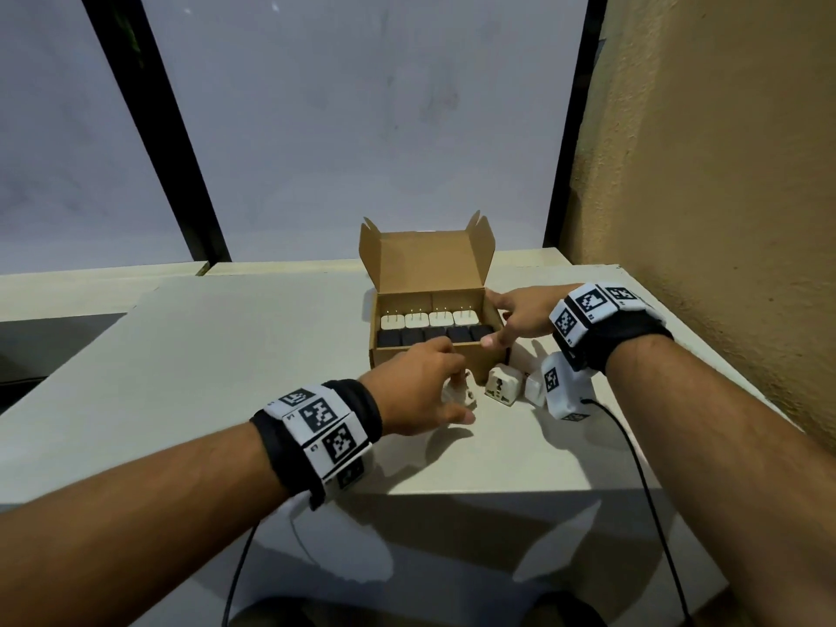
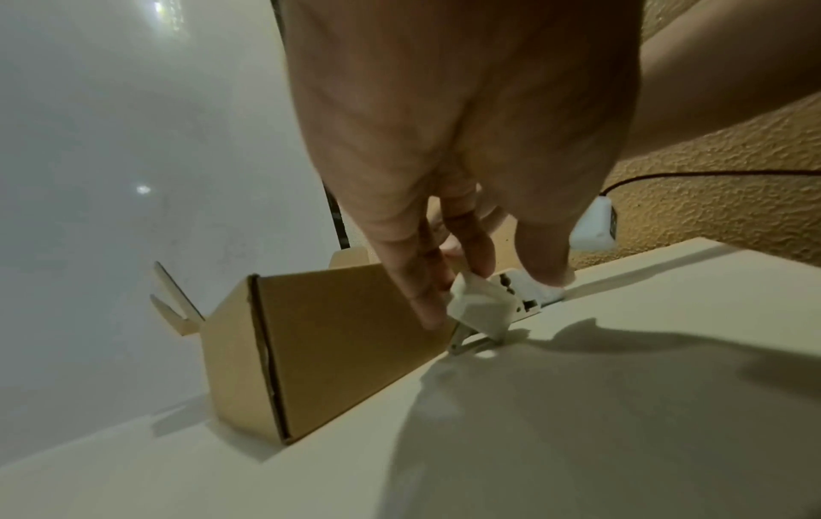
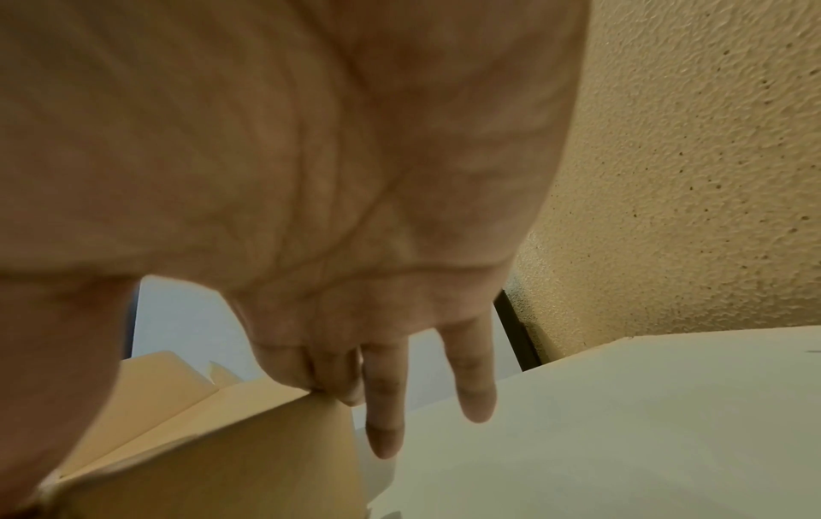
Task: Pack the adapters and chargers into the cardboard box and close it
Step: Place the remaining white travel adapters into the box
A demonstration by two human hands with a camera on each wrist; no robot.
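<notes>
Pale and matte, the tabletop [image 1: 226, 364] runs from the person's forearms to a grey panelled wall, with a rough ochre wall [image 1: 724, 174] close on the right.

Nearest, the left hand [image 1: 416, 393] curls its fingers round a white travel adapter [image 1: 459, 393] that stands on its pins just in front of the cardboard box [image 1: 434, 355]. Just beside it on the table stand a second white adapter [image 1: 501, 386] and at least one more white piece, partly hidden behind the right wrist's marker block. Further on, the right hand [image 1: 520, 319] rests over the box's right wall, thumb at the near corner and fingers along the rim, apparently steadying it.

Inside the box a row of black chargers [image 1: 434, 334] fills the near side and a row of white chargers [image 1: 429, 319], prongs up, the far side; the lid [image 1: 429, 260] stands upright at the back. So packing looks well advanced: the loose adapters remain to go in, then the lid must be closed.

Only the head view shows the box's contents. From the left wrist, the fingertips [image 2: 426, 312] visibly clamp the adapter [image 2: 482, 309], tilted on its pins against the box front [image 2: 346, 351]. From the right wrist, two fingers [image 3: 473, 386] hang straight past the box's corner [image 3: 311, 400] while the others bend at its rim.
</notes>
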